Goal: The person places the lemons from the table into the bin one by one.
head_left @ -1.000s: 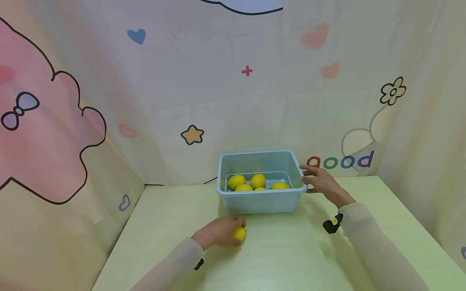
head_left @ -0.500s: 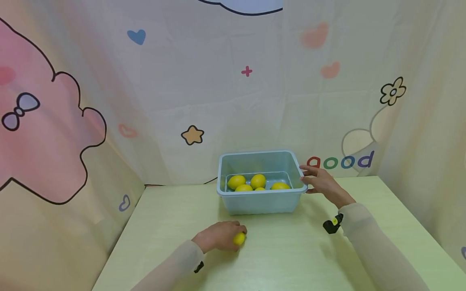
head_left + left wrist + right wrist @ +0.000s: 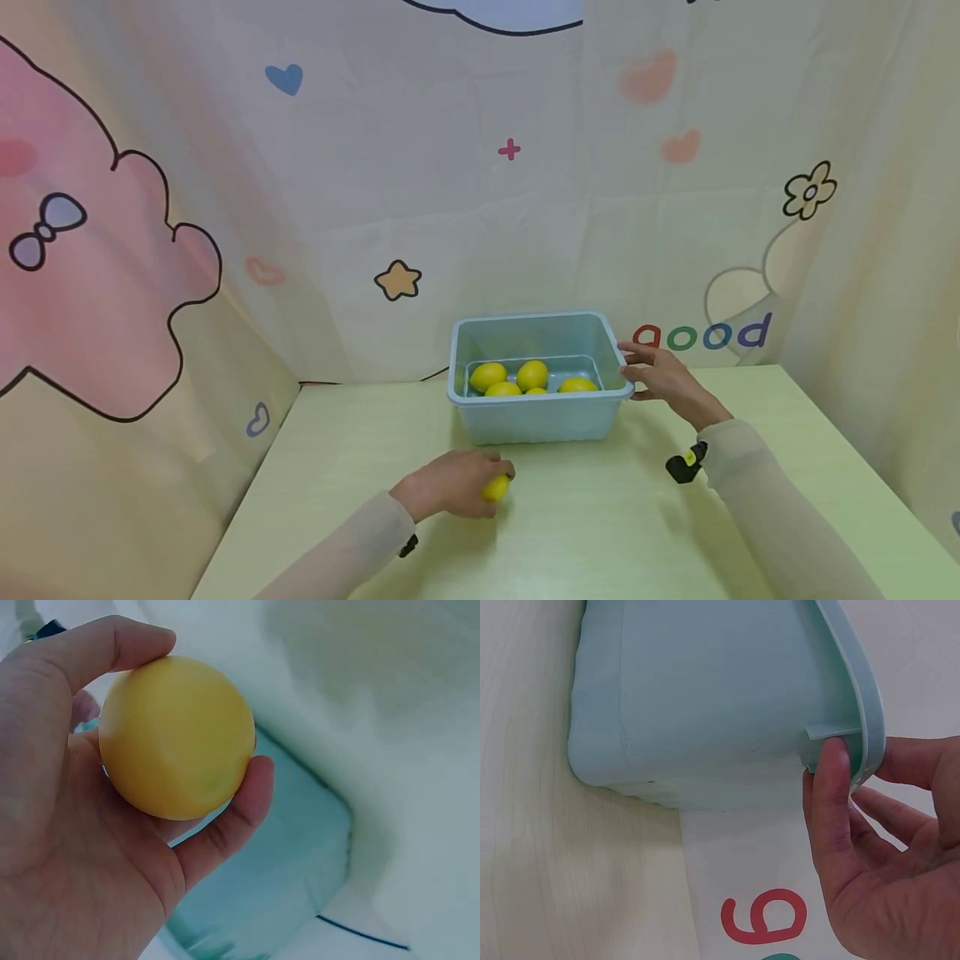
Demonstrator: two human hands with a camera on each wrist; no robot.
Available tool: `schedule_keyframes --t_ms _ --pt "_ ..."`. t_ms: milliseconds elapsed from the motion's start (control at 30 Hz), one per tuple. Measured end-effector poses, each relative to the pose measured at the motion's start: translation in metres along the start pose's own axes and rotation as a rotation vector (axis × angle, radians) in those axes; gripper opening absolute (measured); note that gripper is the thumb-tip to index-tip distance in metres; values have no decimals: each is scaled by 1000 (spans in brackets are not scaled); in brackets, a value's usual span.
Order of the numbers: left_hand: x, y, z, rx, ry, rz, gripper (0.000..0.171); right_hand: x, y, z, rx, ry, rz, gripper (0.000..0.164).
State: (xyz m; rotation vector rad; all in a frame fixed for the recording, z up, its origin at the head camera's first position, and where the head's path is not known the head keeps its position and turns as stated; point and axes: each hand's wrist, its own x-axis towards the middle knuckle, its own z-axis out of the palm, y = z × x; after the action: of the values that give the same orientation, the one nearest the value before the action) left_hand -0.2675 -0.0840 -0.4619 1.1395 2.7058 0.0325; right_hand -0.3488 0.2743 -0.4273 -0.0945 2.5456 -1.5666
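In the head view my left hand (image 3: 459,483) holds a yellow lemon (image 3: 496,488) low over the table, in front of a light blue plastic bin (image 3: 536,422). The left wrist view shows the fingers curled round the lemon (image 3: 176,739), with much of its smooth side exposed. Inside the bin lie several more lemons (image 3: 489,377), partly hidden by its front wall. My right hand (image 3: 666,383) is at the bin's right end. Seen from the right wrist, that hand (image 3: 900,840) pinches the bin's rim (image 3: 871,712), one digit under the lip and others on the far side.
The bin stands at the back of a pale wooden table (image 3: 360,442), close to a printed curtain (image 3: 420,183). More curtain hangs at the left and right sides. Dark straps with small devices sit at both wrists.
My left hand, with the lemon in it, dipped slightly toward me, then shifted a little up and right. The right hand and the bin have stayed in place.
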Motion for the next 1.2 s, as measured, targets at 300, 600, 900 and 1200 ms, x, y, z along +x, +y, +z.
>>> schedule_keyframes --t_ms 300,600,900,1200 --pt "-4 6 -31 34 40 13 47 -1 1 1 -11 -1 0 62" --pt "-5 3 -61 66 106 25 44 0 1 1 -6 4 1 62" --pt "-3 0 -88 48 126 -2 45 -2 -1 2 -11 -3 1 61" --pt "6 -9 -109 20 134 -38 49 0 1 1 -19 -2 -2 61"
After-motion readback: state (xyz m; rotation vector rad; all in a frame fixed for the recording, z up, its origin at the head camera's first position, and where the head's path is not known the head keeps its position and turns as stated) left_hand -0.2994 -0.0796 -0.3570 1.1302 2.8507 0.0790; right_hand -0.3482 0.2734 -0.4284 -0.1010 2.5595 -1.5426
